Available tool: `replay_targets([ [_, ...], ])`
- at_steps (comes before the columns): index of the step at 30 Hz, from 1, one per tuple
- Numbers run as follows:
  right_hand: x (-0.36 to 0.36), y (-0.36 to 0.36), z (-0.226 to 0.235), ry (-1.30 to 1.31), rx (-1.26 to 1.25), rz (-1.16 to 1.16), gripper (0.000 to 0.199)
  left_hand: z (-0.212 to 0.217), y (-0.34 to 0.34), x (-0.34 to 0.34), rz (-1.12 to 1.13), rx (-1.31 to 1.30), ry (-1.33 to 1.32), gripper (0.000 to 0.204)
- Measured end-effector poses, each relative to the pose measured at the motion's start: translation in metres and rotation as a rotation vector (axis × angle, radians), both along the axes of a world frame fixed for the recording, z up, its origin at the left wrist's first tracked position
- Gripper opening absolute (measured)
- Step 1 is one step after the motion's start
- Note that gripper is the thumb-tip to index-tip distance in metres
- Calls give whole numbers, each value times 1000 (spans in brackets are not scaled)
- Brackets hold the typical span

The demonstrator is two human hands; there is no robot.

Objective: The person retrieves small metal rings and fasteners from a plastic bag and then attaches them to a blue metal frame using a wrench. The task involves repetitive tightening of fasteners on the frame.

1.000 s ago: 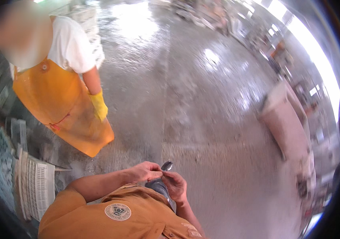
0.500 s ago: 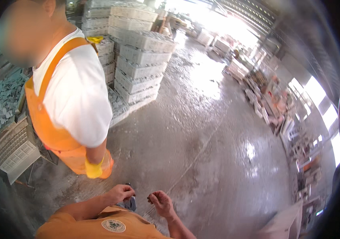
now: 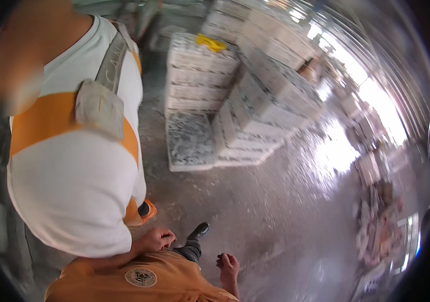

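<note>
Far left: a co-worker (image 3: 69,191) in a white top with orange straps and a pale pouch (image 3: 99,108) on a grey strap. The white sleeve hangs just above my left forearm in this view. Below it, along the lower edge, my orange shirt (image 3: 174,274) with a round badge (image 3: 141,277) on the chest.

An orange shoe (image 3: 148,211) of the co-worker shows beside the sleeve. Next, my left hand (image 3: 157,240): at the front hem of the shirt, fingers bent inward; cannot tell whether anything is between them, or whether they touch the cloth.

Just right of it, my dark trouser leg (image 3: 190,250) and shiny black boot (image 3: 198,230) on the wet grey floor (image 3: 270,221). Beyond: a low white crate (image 3: 191,143) full of grey flat pieces, set against the near side of a taller crate stack (image 3: 197,78). On that stack's top, near the far edge and right of its middle, a yellow cloth-like item (image 3: 210,43).

My right hand (image 3: 228,265): out past the shirt's right edge, apart from my left, fingers curled; contents unclear. Farther right, a second crate stack (image 3: 255,118), set at an angle. By the floor's right edge, a blurred heap (image 3: 376,221).
</note>
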State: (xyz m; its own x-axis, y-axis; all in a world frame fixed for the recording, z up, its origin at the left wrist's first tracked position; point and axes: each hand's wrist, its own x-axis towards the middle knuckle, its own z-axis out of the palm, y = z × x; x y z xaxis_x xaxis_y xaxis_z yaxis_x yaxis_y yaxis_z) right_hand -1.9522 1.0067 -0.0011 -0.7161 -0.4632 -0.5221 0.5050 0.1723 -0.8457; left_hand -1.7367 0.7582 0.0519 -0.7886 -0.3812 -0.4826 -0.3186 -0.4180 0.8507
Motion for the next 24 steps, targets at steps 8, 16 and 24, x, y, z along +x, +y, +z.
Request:
replay_targets([
  [8, -183, -242, 48, 222, -34, 457, 18, 0, -60, -48, 623, -284, -141, 24],
  [16, -188, -469, 78, 196, -134, 987, 18, 79, -137, -116, 586, -345, -83, 24],
  [24, -130, -580, 68, 39, -90, 1266, 20, 64, -202, -115, 854, -265, -118, 19],
])
